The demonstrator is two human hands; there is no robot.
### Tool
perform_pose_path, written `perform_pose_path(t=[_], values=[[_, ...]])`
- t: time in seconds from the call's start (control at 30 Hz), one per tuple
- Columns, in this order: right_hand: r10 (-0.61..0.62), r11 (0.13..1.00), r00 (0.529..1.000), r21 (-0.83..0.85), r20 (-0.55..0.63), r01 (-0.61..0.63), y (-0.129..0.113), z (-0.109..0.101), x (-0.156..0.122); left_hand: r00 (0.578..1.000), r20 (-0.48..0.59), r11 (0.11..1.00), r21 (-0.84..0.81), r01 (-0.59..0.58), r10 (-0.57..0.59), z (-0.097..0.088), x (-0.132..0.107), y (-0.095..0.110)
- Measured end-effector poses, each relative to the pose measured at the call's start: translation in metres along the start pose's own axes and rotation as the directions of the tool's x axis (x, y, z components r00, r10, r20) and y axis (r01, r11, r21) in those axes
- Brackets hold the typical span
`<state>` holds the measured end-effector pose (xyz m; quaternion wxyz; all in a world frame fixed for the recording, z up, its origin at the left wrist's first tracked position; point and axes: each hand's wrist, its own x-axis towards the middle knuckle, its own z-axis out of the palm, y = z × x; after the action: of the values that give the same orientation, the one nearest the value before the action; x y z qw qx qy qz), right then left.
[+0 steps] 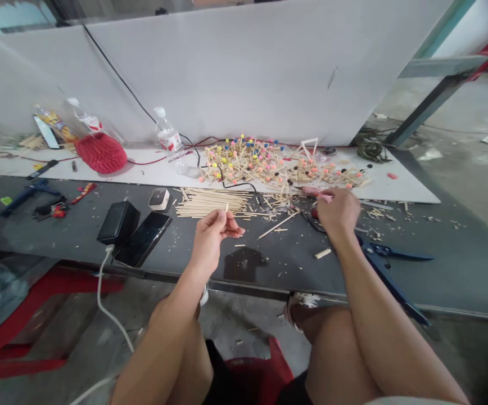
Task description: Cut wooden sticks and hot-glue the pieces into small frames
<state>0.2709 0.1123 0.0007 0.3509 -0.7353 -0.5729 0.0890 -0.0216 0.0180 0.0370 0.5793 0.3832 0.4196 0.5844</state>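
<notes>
My left hand (215, 229) is raised over the dark table (459, 264), thumb and fingers pinched on a short wooden stick (226, 207). My right hand (337, 212) is closed around a pink-handled tool (320, 194), knuckles up, just right of a bundle of long wooden sticks (212, 202). Behind both hands lies a heap of stick pieces with coloured bead ends (269, 162) on a white sheet (400, 188). A black cable (239, 184) runs from the heap toward my right hand.
A black phone (143, 238), a black power bank (118, 222) with a white cable and a small white box (158, 198) lie left. Blue pliers (389, 264) rest under my right forearm. A water bottle (168, 136) and red honeycomb object (100, 152) stand behind. Offcuts litter the table.
</notes>
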Motion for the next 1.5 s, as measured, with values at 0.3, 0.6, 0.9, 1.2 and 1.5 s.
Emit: perform_pose_path(t=[0.3,0.6,0.9,1.2,1.5], values=[[-0.453,0.295,0.503,0.657,0.736,-0.694,-0.114,0.015,-0.112,1.000,0.020,0.994,-0.108,0.001,0.001,0.009,-0.002,-0.003],[-0.315,0.877,0.848,0.471,0.427,0.089,-0.086,0.024,-0.095,0.978,-0.196,0.996,-0.043,-0.083,0.073,0.003,0.004,-0.004],[-0.494,0.764,0.543,0.041,0.679,0.644,-0.102,0.052,-0.128,0.977,0.103,0.872,-0.440,0.215,-0.189,0.007,0.001,0.005],[-0.388,0.764,0.618,-0.137,0.684,0.631,-0.112,0.046,-0.140,0.999,0.010,0.961,-0.270,0.049,-0.048,0.010,-0.001,-0.005],[-0.216,0.820,0.907,0.572,0.362,-0.033,-0.090,0.023,-0.111,0.996,-0.074,0.999,-0.013,-0.044,0.043,0.019,-0.005,-0.010]])
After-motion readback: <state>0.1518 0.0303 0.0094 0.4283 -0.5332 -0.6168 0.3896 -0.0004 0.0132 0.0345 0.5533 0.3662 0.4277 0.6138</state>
